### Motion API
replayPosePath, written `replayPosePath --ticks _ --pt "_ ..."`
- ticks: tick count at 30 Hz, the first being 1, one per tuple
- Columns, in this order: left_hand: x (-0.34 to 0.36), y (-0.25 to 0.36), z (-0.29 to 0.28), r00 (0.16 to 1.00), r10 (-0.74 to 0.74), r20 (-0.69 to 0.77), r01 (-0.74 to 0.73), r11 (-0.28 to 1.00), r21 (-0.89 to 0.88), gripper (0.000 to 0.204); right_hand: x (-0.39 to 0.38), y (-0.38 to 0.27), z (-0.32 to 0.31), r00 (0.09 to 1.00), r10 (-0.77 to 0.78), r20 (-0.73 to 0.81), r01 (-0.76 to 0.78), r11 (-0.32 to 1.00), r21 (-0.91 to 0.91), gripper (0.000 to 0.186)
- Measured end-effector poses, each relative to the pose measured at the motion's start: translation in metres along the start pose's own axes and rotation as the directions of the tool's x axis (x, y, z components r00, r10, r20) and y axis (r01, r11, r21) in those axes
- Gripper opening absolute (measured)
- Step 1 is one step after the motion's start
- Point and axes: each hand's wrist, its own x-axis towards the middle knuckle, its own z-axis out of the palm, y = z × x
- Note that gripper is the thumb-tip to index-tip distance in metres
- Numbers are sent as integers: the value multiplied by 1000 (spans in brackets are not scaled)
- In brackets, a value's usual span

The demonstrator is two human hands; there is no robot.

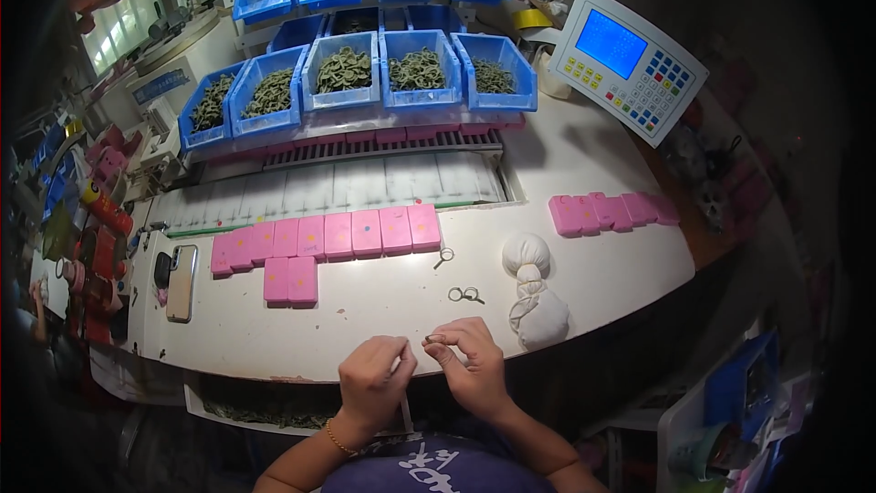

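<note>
At the table's front edge my right hand (476, 367) pinches a small ring (434, 339) between thumb and forefinger. My left hand (376, 376) is closed close beside it, thumb and forefinger together; whatever they hold, if anything, is too small to name. Just beyond lie a pair of small dark green rings (465, 294) and a single ring with a stem (444, 257). Right of these rests a white cloth pouch (538, 297), tied at its waist. Pink blocks (338, 235) stand in a row left of centre, with two more (290, 280) in front.
Blue bins (342, 73) with green pieces rise in tiers at the back. A control box (620, 59) with a blue screen stands far right, near more pink blocks (607, 212). A phone (182, 283) lies left. An open drawer (265, 411) holds green pieces below the table edge.
</note>
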Motion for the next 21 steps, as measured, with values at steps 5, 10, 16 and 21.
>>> replayPosePath --ticks 5,10,16,21 --pt "-25 -12 -33 961 -230 157 234 972 -12 10 5 1 -10 1000 -10 -5 10 1000 19 9" --pt "-53 -29 -61 907 -274 319 217 955 202 6 9 -1 -8 987 -161 4 161 986 -48 16" --pt "-41 -25 -67 847 -297 442 194 945 263 8 10 -1 -4 954 -301 6 298 941 -158 26" --pt "2 -10 -52 970 -131 207 157 981 -115 15 9 -4 -5 928 -372 27 367 898 -242 30"
